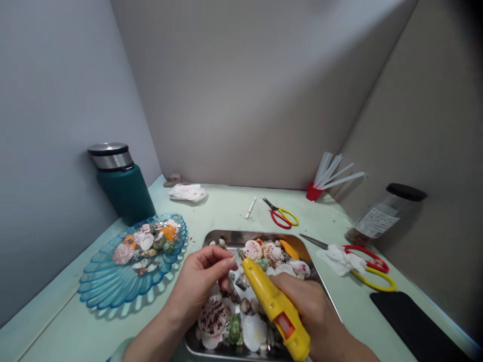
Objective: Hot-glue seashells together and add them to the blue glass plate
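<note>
My right hand [307, 299] is wrapped round a yellow hot glue gun [273, 301], its metal nozzle pointing up and left. My left hand [206, 274] is closed in a pinch just left of the nozzle; whatever sits between its fingertips is too small or hidden to make out. Both hands are over a metal tray [234, 234] filled with seashells. In it lie a brown-striped scallop shell [212, 315], a white shell [254, 333], a green shell [235, 329] and an orange shell [289, 249]. My hands and the glue gun cover part of the tray.
A blue scalloped dish [109, 281] of shells stands left, before a green flask [126, 193]. Behind the tray are small scissors [281, 213] and a white stick [251, 207]. Rightward are a red cup [313, 191] of glue sticks, larger scissors [372, 264], a jar [381, 218] and a phone-like black slab [415, 324].
</note>
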Action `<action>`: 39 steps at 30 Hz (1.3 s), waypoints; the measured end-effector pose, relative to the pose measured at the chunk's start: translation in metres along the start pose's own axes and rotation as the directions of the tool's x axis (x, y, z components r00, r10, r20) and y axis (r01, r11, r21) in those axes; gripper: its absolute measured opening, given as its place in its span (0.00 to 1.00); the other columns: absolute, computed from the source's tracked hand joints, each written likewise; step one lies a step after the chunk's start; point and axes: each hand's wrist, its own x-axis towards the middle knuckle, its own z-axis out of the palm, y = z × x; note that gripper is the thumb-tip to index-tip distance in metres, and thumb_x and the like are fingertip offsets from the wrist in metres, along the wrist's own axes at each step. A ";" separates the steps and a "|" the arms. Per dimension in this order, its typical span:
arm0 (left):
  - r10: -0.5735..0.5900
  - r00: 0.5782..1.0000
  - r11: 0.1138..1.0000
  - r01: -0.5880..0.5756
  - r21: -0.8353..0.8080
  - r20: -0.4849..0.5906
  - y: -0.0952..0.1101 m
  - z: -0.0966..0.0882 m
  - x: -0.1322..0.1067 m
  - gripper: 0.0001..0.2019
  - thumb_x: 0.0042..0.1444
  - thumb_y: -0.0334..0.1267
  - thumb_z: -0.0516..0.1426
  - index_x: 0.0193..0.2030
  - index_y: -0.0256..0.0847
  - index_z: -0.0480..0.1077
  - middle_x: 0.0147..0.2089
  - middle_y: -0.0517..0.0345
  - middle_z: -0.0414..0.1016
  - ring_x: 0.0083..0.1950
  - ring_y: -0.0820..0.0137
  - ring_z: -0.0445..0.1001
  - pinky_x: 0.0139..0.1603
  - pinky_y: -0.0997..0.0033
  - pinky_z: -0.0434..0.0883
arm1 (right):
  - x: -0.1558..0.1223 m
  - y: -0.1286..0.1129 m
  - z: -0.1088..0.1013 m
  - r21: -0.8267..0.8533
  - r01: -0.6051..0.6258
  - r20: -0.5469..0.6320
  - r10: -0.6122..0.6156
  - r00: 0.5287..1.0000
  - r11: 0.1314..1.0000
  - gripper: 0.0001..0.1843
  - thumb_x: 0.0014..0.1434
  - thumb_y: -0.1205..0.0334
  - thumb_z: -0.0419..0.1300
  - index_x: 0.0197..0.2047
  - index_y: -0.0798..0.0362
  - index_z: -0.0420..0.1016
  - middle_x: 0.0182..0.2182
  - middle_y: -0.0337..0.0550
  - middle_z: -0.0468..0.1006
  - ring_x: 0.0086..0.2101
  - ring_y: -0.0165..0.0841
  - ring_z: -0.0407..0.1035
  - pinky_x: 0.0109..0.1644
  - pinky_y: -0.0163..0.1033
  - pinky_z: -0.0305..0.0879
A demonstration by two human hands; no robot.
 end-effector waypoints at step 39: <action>0.253 0.965 0.926 -0.223 0.304 -0.064 -0.006 0.000 -0.002 0.05 0.51 0.37 0.59 0.33 0.39 0.72 0.23 0.64 0.70 0.21 0.76 0.66 0.22 0.79 0.63 | -0.001 -0.001 0.000 0.106 -0.027 -0.062 0.034 0.997 0.994 0.02 0.57 0.65 0.55 0.35 0.53 0.68 0.26 0.39 0.72 0.25 0.30 0.66 0.28 0.33 0.56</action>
